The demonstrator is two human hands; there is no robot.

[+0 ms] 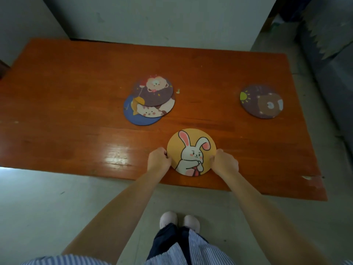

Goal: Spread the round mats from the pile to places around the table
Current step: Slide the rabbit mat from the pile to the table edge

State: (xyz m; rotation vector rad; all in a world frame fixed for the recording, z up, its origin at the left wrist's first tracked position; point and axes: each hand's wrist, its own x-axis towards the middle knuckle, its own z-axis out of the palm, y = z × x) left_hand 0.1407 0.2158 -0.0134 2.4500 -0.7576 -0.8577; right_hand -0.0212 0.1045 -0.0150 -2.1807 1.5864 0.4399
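Orange-brown wooden table (76, 88) spans the middle of the frame, on a pale floor. Yellow rabbit mat (191, 148) lies at lower centre, close to the table's near edge. Left hand (159, 159) grips its left rim, fingers curled narrow around the edge; right hand (225, 163) grips its right rim the same way. Whether the mat rests fully flat on the table or is slightly lifted cannot be told.

Pile (149, 101) sits above, just left of centre, apart from the rabbit mat: three mats fanned and overlapping (purple bear design on top, a cat design beneath, a blue one lowest). Single purple mat with brown bear and sun (261, 101) lies flat at right of frame, well apart from the pile. White shoes (179, 220) visible at bottom centre.
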